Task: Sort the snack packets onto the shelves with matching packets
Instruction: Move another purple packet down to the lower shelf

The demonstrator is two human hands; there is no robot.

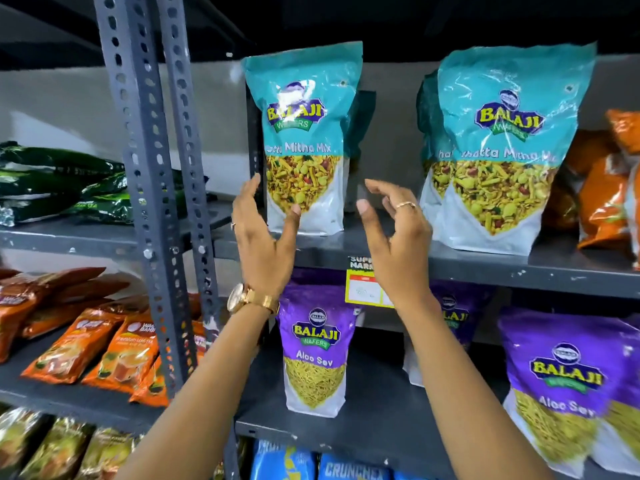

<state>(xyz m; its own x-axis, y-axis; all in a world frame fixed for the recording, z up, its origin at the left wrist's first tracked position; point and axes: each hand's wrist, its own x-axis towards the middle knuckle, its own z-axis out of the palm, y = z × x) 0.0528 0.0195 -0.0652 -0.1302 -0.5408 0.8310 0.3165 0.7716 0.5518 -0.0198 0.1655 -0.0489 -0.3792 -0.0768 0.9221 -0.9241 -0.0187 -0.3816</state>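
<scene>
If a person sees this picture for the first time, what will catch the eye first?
Two open hands, the left hand and right hand, flank a teal Khatta Mitha Mix packet standing upright on the upper shelf. More teal packets stand to its right, and purple Aloo Sev packets fill the shelf below.

Layout of packets on the upper shelf (433, 261) and the shelf below.
One Khatta Mitha Mix packet (304, 140) stood upright at the shelf's left end, between the left hand (265, 237) and right hand (394, 233); matching packets (498, 150) stood right of it, Aloo Sev packets (317, 351) underneath.
</scene>
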